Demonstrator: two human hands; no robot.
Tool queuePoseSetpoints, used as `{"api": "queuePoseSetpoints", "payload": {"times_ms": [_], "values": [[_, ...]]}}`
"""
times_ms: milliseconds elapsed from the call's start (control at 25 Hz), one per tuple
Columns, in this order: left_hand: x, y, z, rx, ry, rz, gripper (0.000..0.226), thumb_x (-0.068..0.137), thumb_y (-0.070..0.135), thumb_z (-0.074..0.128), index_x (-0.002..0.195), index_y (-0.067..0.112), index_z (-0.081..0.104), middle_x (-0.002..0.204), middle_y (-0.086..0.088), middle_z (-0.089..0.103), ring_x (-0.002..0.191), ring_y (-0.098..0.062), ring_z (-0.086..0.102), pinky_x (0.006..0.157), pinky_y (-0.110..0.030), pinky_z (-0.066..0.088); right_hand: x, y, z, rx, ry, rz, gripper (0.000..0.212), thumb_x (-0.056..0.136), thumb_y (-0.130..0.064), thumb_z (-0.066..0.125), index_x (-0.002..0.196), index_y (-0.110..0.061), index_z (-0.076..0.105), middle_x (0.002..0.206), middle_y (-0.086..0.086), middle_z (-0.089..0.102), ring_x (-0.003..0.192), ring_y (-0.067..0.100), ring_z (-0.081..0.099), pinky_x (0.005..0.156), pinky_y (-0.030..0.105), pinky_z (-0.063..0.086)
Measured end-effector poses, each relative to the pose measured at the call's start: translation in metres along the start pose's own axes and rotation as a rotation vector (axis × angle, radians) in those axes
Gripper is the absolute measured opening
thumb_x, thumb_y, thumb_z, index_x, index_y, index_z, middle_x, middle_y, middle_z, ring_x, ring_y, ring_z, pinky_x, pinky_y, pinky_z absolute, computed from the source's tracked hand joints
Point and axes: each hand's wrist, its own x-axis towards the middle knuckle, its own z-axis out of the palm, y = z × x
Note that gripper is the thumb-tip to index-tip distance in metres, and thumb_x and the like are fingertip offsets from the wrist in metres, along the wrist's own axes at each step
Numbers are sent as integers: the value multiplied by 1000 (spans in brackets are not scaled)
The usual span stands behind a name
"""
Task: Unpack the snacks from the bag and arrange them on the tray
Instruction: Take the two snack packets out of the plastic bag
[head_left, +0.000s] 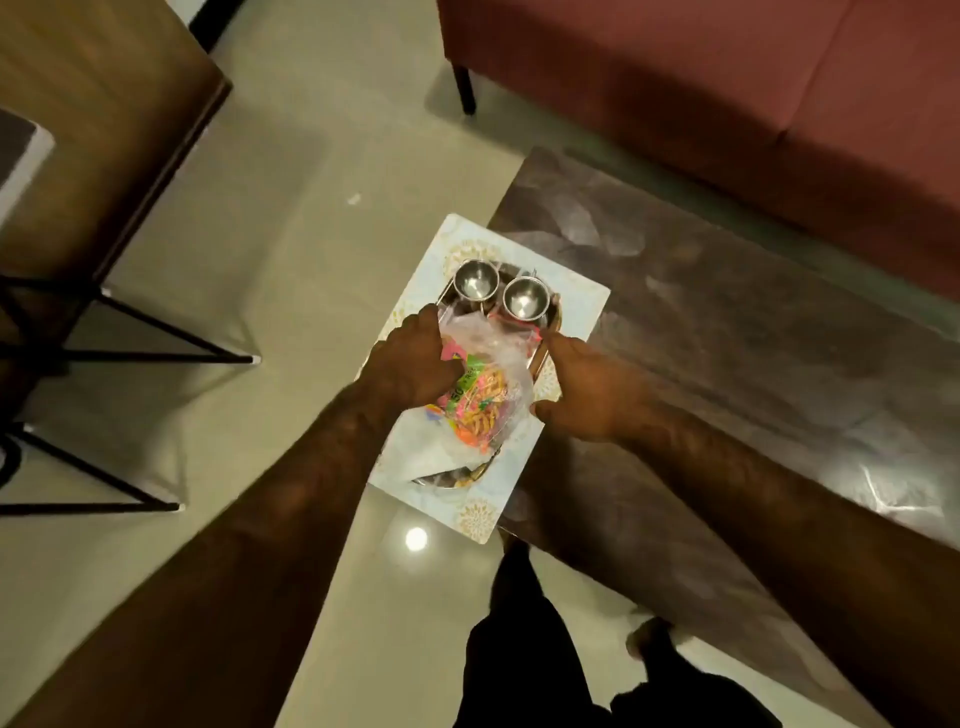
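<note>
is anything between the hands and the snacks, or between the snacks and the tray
Yes: the clear bag wraps the snack packets, so the left grip and right grip hold only plastic. The bag lies on the tray; two steel cups fill its far end.

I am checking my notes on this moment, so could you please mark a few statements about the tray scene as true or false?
1. Two steel cups stand at the far end of the tray. True.
2. The snack packets lie inside the plastic bag. True.
3. The cups are full of snacks. False: they look empty.
4. One hand hangs idle away from the bag. False: the left hand and the right hand both hold it.
</note>
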Motion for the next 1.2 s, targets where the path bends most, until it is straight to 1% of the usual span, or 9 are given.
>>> {"api": "queuePoseSetpoints", "payload": {"times_ms": [200,360,480,560,640,880,1000,1080,1200], "values": [[21,-27,30,-224,-74,-156,68,88,25,69,145,6,37,143,-19,51,129,-41,53,107,-51,45,37,-1,38,326,-99,72,80,87,-30,74,152,-18,30,145,7,54,128,28,56,99,37,49],[27,-38,42,-358,-38,-128,66,83,18,72,141,9,42,134,-15,57,121,-37,59,101,-51,51,59,-4,58,559,-73,209,84,83,-28,79,150,-17,31,142,6,57,127,26,58,107,44,49],[29,-46,46,-473,-31,-108,67,76,3,71,136,9,43,125,-16,57,111,-36,62,83,-53,59,65,-10,63,829,65,367,74,79,-20,85,142,-16,46,130,5,67,117,24,66,103,46,52],[28,-50,45,-506,-27,-85,59,73,-4,67,123,13,43,115,-12,57,99,-30,62,63,-40,57,64,-13,58,982,105,347,66,78,-11,85,138,-13,55,126,6,71,114,23,69,103,46,54],[28,-53,44,-515,0,-74,52,73,-6,65,113,17,41,108,-9,56,91,-22,58,55,-28,44,59,-14,50,1062,85,323,60,79,-9,85,133,-10,60,123,8,73,113,24,70,103,48,54],[16,-54,42,-567,20,-50,49,75,-10,66,108,17,42,108,-5,59,87,-11,58,62,-21,42,43,-20,33,968,24,218,55,82,-18,84,131,-12,61,122,5,73,111,21,70,100,47,56],[15,-56,37,-585,36,-83,48,75,-2,75,105,19,42,92,6,59,76,-6,56,57,-23,41,40,-19,26,795,150,213,31,82,-29,84,100,-10,67,108,10,73,101,26,71,92,53,57],[12,-61,35,-566,60,-99,49,77,6,79,105,18,41,86,9,57,72,-7,54,57,-26,40,40,-15,17,671,268,226,33,77,-35,86,76,-12,62,104,20,69,97,30,67,89,56,56],[2,-66,37,-608,12,-40,62,83,7,77,130,19,38,99,3,64,86,-20,63,73,-30,49,40,-8,3,705,235,171,42,74,-31,89,76,3,64,99,21,73,94,31,72,87,54,58]]}}
